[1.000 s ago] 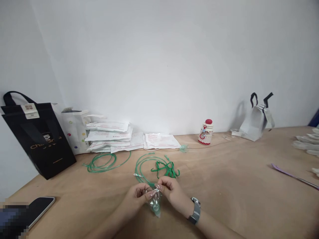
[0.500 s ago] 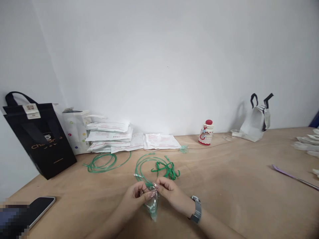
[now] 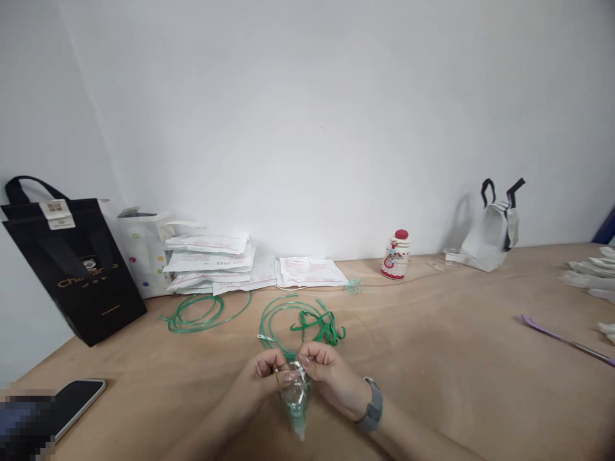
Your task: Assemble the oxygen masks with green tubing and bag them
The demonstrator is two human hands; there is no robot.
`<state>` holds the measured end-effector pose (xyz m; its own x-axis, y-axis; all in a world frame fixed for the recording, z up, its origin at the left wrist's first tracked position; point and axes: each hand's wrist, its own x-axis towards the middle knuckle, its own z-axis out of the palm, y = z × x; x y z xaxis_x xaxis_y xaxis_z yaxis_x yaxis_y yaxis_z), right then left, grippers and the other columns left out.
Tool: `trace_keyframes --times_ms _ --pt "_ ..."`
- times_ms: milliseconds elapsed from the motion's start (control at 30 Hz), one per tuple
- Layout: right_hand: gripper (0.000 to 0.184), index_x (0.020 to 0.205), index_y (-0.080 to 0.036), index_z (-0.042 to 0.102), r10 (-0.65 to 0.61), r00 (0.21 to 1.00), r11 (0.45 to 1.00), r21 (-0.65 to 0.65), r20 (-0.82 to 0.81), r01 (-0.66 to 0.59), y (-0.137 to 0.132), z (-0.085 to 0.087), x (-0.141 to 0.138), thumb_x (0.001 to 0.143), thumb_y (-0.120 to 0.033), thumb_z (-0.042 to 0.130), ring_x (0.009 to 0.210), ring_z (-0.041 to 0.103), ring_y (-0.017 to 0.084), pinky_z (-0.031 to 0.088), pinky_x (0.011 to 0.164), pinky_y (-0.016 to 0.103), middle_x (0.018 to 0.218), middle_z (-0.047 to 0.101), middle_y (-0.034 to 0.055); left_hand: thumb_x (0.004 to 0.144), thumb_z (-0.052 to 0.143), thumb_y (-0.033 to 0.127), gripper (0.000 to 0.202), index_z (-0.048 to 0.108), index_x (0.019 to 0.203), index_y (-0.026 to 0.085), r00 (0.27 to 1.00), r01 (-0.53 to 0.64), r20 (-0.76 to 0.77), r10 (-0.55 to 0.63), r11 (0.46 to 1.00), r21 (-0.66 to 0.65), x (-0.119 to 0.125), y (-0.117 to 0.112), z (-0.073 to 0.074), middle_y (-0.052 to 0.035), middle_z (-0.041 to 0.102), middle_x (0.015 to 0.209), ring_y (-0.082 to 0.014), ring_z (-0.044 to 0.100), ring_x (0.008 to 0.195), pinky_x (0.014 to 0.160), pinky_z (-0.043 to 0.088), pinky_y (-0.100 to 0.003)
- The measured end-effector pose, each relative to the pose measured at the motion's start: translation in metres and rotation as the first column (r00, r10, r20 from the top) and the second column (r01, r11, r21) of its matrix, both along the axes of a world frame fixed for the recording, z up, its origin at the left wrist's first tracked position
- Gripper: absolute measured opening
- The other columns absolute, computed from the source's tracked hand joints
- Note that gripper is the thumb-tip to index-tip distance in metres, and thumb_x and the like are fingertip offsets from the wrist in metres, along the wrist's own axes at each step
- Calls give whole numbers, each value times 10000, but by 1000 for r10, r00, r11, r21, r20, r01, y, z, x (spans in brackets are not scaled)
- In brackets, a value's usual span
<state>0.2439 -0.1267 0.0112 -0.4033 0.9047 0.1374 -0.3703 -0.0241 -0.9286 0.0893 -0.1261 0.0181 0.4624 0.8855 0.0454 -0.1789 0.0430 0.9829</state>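
Clear mask (image 3: 294, 400) between left hand (image 3: 259, 376) and right hand (image 3: 330, 374), fingers (image 3: 289, 378) tight on its upper rim.

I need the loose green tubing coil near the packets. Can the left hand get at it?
Probably yes: only bare table lies between the left hand and the coil, though that hand grips the clear mask.

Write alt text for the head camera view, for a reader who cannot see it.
Two bare hands, the left hand and the right hand, pinch a clear plastic mask at a light wooden table. Coiled green plastic tubing lies beyond it, with a stack of white paper packets and a black paper bag by the wall.
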Motion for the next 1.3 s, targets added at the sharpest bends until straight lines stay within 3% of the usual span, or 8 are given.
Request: trace_keyframes --times_ms 167,333,433,633,833,1000,1300 --pt "287 561 -149 504 7 988 992 -125 -152 -26 -1 2 -3 567 -324 730 518 353 84 253 526 216 528 453 -42 550 718 402 326 528 537 137 996 -14 84 17 999 -40 3 3 -7 22 531 503 -96 425 504 518 311 -212" --pt "267 558 -151 513 -76 980 984 -173 -182 44 0 4 0 551 -290 741 518 349 84 269 536 216 538 448 -41 589 626 548 430 601 541 121 973 -60 197 118 958 -279 8 3 -6 -3 562 455 -111 490 479 519 355 -223" --pt "278 546 -155 506 -104 979 983 -165 -176 75 1 6 1 553 -306 740 505 337 82 264 526 215 525 435 -46 611 619 531 425 636 560 110 966 -66 214 143 941 -333 5 1 -1 -32 612 489 -124 527 482 543 381 -234" --pt "234 634 -142 566 -77 988 991 -116 -138 61 0 8 2 627 -337 695 587 408 101 315 630 237 611 492 -16 592 710 335 232 684 670 119 953 -6 291 86 964 -265 3 -5 3 -64 676 647 -152 577 615 656 413 -257" --pt "275 626 -145 546 -78 996 995 -65 -44 75 -1 7 3 645 -389 672 600 401 107 305 598 238 612 491 -16 578 710 363 248 662 609 122 955 -63 265 132 965 -254 3 -5 2 -29 622 543 -131 530 550 593 401 -247" --pt "302 596 -149 526 -127 992 991 -42 18 127 -1 4 2 631 -408 676 575 373 98 279 564 225 581 472 -30 567 701 415 313 575 504 136 966 -214 120 227 970 -113 1 -2 -2 14 560 490 -107 455 509 527 343 -224" --pt "296 616 -157 537 -90 996 995 -46 15 90 2 -2 0 651 -428 652 591 374 100 289 598 233 595 449 -36 594 659 431 309 568 522 146 967 -236 -80 240 970 64 -1 -3 4 8 577 529 -136 489 565 591 372 -245"
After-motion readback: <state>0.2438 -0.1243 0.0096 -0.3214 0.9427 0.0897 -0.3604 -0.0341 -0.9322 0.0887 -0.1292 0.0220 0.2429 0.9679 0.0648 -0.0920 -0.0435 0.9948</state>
